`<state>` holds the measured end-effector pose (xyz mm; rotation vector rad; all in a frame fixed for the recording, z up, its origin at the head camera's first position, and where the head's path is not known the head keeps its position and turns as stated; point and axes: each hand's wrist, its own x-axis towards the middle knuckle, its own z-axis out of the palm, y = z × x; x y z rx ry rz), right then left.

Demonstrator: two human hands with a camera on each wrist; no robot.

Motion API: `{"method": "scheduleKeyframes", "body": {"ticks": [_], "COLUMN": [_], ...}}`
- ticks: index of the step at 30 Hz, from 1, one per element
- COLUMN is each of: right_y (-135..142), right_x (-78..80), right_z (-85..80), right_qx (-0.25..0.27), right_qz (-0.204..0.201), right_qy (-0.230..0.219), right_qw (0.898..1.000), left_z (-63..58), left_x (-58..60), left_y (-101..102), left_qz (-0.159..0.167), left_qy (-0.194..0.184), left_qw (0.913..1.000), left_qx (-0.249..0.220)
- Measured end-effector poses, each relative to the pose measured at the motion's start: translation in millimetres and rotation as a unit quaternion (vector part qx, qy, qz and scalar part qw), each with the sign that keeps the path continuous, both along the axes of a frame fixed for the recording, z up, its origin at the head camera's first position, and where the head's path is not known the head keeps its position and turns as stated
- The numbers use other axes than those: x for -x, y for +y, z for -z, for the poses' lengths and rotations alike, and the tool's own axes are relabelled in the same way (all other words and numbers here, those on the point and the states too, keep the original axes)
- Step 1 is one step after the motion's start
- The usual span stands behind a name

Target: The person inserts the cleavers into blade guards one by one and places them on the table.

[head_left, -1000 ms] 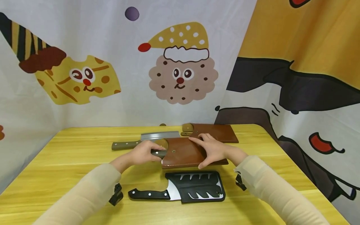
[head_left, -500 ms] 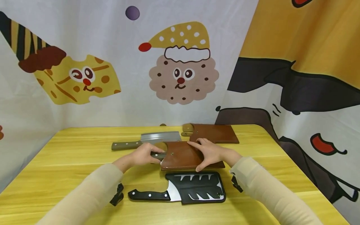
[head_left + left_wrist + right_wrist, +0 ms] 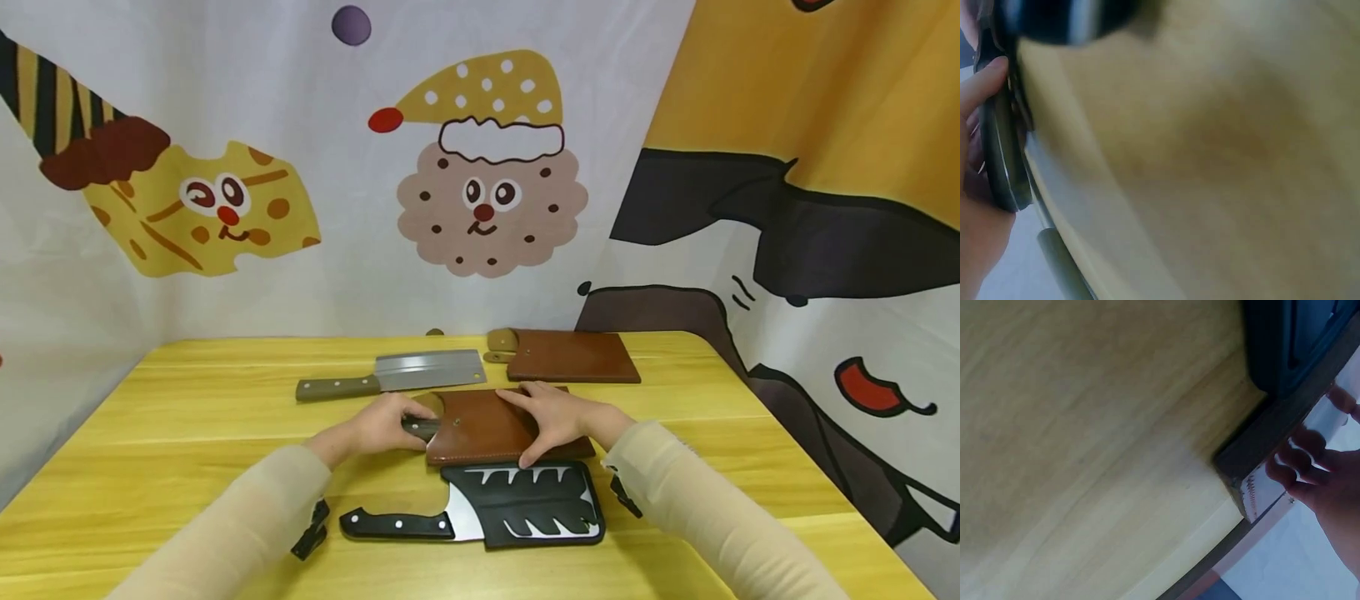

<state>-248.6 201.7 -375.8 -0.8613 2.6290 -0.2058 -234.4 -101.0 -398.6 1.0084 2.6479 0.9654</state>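
My left hand grips the wooden handle of a cleaver whose blade is hidden inside a brown leather sheath. In the left wrist view the thumb lies along that handle. My right hand spans the sheath, its thumb at the near edge and fingers toward the far edge; the right wrist view shows the fingers touching the glossy leather. Just in front, nearly touching the sheath, lies a black-handled knife with a black plastic blade cover.
Behind the hands, a bare cleaver lies with its handle to the left. A second brown leather sheath lies at the back right of the wooden table. A printed cartoon curtain hangs behind the table.
Both hands have lowered the sheathed cleaver and brought it nearer to me, close behind the black-covered knife. More of the bare cleaver behind shows now.
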Motion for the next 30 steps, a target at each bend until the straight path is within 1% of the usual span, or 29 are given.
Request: {"method": "scheduleKeyframes", "body": {"ticks": [3, 6, 10, 13, 16, 21, 25, 27, 30], "right_y": [0.3, 2.4, 8.4, 14.6, 22.4, 38.7, 54.0, 61.5, 69.0], "right_x": [0.2, 2.4, 9.6, 17.5, 27.7, 47.7, 62.8, 69.0, 77.9], "right_z": [-4.6, -11.4, -14.9, -15.5, -18.4, -27.1, -29.5, -28.1, -22.7], "right_qx": [0.015, 0.044, 0.069, 0.072, 0.077, 0.088, 0.086, 0.086, 0.088], "right_qz": [-0.002, -0.003, -0.001, 0.014, 0.029, 0.057, 0.098, 0.118, 0.137], "right_qy": [-0.019, -0.018, 0.019, 0.045, 0.066, 0.095, 0.101, 0.098, 0.092], "right_qw": [1.0, 0.999, 0.997, 0.996, 0.994, 0.99, 0.986, 0.984, 0.982], "left_z": [-4.2, -16.0, -31.4, -38.2, -41.4, -42.9, -42.6, -41.5, -38.5], "left_x": [-1.6, -0.5, 5.7, 11.2, 16.9, 27.2, 32.6, 34.0, 35.1], "left_y": [-5.1, -13.6, -25.6, -33.4, -40.0, -51.6, -60.3, -64.1, -71.8], "left_qz": [-0.007, -0.029, -0.057, -0.068, -0.081, -0.106, -0.113, -0.117, -0.13], "left_qy": [-0.01, -0.023, -0.046, -0.071, -0.08, -0.061, -0.053, -0.049, -0.055], "left_qw": [0.9998, 0.9989, 0.9963, 0.9933, 0.9914, 0.9907, 0.9905, 0.9904, 0.9891], "left_qx": [-0.014, -0.029, -0.046, -0.06, -0.065, -0.06, -0.058, -0.054, -0.042]}}
